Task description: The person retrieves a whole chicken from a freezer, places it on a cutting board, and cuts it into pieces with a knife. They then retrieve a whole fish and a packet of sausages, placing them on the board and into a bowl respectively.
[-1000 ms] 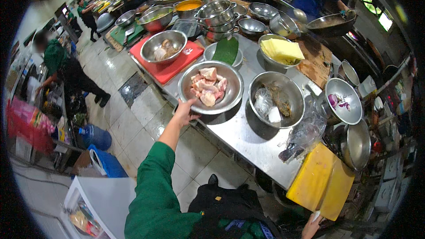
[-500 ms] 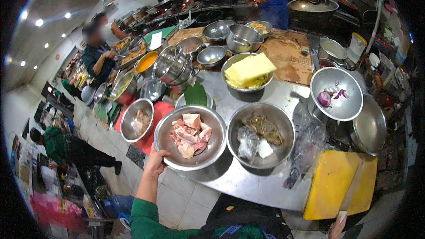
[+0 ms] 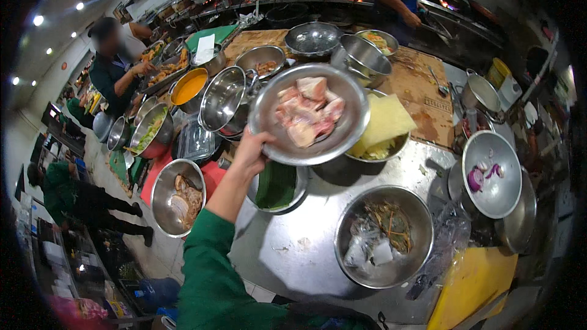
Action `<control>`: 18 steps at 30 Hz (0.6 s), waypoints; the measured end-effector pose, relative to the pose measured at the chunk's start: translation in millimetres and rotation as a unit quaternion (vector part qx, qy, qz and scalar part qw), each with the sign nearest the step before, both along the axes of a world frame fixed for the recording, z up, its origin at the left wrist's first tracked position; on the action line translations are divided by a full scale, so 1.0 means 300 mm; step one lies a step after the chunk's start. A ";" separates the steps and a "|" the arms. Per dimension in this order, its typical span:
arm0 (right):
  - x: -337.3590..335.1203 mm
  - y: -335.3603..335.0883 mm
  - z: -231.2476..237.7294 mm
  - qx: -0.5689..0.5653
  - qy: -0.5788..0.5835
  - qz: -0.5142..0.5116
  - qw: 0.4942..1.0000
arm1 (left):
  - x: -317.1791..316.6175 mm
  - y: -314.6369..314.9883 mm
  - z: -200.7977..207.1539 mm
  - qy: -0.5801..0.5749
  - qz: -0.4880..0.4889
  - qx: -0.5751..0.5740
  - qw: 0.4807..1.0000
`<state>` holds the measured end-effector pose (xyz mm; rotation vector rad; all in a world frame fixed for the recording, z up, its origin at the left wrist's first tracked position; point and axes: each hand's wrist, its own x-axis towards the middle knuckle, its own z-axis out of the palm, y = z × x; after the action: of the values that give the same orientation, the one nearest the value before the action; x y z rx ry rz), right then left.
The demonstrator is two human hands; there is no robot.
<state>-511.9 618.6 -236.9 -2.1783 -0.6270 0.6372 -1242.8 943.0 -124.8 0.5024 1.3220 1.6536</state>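
My left hand (image 3: 249, 154) grips the near left rim of a steel bowl (image 3: 353, 113), with my arm stretched forward over the metal table. Raw chicken pieces (image 3: 309, 110) lie in that bowl. It is held raised and overlaps a bowl with a yellow slab (image 3: 386, 123) behind it. Beneath my wrist stands a round container with a dark green leaf piece (image 3: 275, 186). Nearer to me, a second steel bowl (image 3: 422, 244) holds a tied brown-green bundle (image 3: 391, 226), a clear plastic bag (image 3: 361, 247) and a white piece. My right hand is out of view.
At the right are a grey bowl (image 3: 510, 189) with purple onion pieces and a yellow cutting board (image 3: 468, 290). A bowl of meat (image 3: 158, 208) stands at left. Pots and an orange-filled container (image 3: 189, 87) crowd the back. Co-workers stand at left and across the table.
My left hand has lifted the chicken bowl and carried it forward and right over the table. My right hand, earlier at the knife handle by the yellow board, has left the view.
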 end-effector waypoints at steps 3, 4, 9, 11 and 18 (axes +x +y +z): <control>-0.184 0.016 0.111 0.014 0.014 -0.057 0.998 | -0.028 0.182 -0.028 -0.014 -0.007 -0.043 0.999; -0.232 0.020 0.142 0.016 0.020 -0.080 0.996 | -0.015 0.248 -0.037 -0.042 0.060 -0.026 0.997; -0.354 -0.023 0.190 0.043 0.059 -0.183 0.980 | -0.075 0.490 -0.038 -0.095 0.089 0.108 0.986; -0.354 -0.075 0.176 0.059 0.079 -0.154 0.983 | -0.089 0.634 -0.041 -0.099 0.203 0.152 0.962; -0.361 -0.275 0.164 0.013 0.125 -0.190 0.974 | -0.244 0.949 -0.077 -0.195 0.433 0.097 0.875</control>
<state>-620.1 536.2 -187.8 -2.0712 -0.0795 0.6748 -1316.1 1227.6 -147.7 -0.3928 1.1281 2.4652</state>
